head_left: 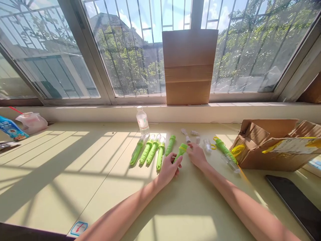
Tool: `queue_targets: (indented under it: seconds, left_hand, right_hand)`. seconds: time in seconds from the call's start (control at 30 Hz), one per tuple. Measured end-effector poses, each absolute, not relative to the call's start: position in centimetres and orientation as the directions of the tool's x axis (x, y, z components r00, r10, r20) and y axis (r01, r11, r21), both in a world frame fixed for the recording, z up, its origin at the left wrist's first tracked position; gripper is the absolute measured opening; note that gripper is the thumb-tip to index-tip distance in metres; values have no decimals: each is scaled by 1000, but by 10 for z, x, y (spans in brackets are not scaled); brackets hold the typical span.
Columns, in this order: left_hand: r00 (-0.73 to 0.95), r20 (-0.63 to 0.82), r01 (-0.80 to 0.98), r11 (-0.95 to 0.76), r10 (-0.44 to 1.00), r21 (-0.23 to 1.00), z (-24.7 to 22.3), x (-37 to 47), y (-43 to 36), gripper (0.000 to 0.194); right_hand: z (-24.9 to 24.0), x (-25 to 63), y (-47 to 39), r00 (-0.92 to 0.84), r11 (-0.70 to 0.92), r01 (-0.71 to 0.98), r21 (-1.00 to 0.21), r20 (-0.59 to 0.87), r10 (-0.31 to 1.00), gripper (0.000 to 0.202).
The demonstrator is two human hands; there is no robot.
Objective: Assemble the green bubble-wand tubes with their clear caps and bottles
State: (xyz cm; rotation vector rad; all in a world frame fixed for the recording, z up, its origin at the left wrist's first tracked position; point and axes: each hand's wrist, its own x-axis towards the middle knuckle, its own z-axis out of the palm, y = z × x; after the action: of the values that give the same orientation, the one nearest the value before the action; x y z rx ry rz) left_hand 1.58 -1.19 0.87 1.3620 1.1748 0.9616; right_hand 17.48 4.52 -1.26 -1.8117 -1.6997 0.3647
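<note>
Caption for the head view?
Left hand holds a green brush; right hand at its head, beside a row of green handles.

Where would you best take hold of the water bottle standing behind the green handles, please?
Grip the water bottle around its body, probably just below the cap. It stands upright, alone at the back of the table. Come from above or from the left side, since the row of green handles lies in front of it.

The dark flat slab [298, 204] at lower right runs off the frame edge; the small clear parts [198, 138] at centre are too tiny to identify.
</note>
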Motion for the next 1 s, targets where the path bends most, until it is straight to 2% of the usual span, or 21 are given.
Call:
queue_targets:
  seconds: [0.17,0.33,0.4,0.7,1.0]
  left_hand:
    - [181,-69,136,45,981,990,10,16,-12,37]
    - [199,-61,133,35,978,990,11,15,-12,37]
    - [198,-60,134,34,978,990,11,15,-12,36]
    - [200,-44,140,16,979,990,9,16,-12,36]
    - [214,-39,130,11,976,991,8,15,-10,38]
  right_hand:
    - [-9,160,43,150,-29,844,-535,184,971,38]
    - [-9,150,40,74,-4,946,-323,204,976,50]
    - [-9,149,41,43,15,960,-280,199,979,55]
    - [-4,146,62,52,-25,968,-249,102,993,57]
    - [-3,144,73,67,-40,970,-239,106,992,42]
